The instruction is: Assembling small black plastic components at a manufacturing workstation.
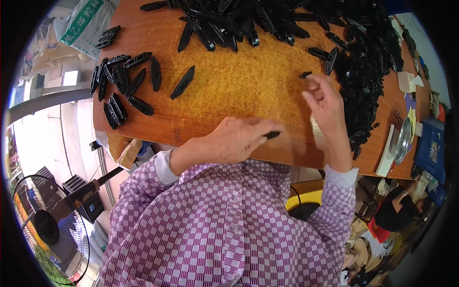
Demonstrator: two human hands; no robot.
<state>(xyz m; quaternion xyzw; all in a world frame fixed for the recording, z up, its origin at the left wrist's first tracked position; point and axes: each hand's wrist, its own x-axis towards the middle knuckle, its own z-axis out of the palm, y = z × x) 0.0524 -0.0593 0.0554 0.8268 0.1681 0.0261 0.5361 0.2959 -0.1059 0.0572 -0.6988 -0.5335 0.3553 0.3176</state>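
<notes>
Right now, your two hands are well apart over the counter. Your left hand is in the middle of the frame, near the counter's front edge, with its fingers closed on a dark part; only the end of it sticks out past your fingertips, and the fingers are slightly blurred. Your right hand is raised right of centre with its fingers curled. A small black piece shows right at its fingertips, but you cannot tell from this view whether they pinch it or only reach it.

To the left of your hands, a single long black piece lies tilted on the worn, yellowish stretch of the counter. Farther left, you have a loose cluster of similar black pieces, some overlapping. A large pile of long black pieces fills the top of the frame, and a dense heap of small black parts runs down the right side, just beyond your right hand.

At the right end of the counter sits a shiny metal dish, with a pale strip beside it. A white plastic bag stands at the upper left of the frame, a fan at the lower left, and something yellow shows below the counter, near your right sleeve.
</notes>
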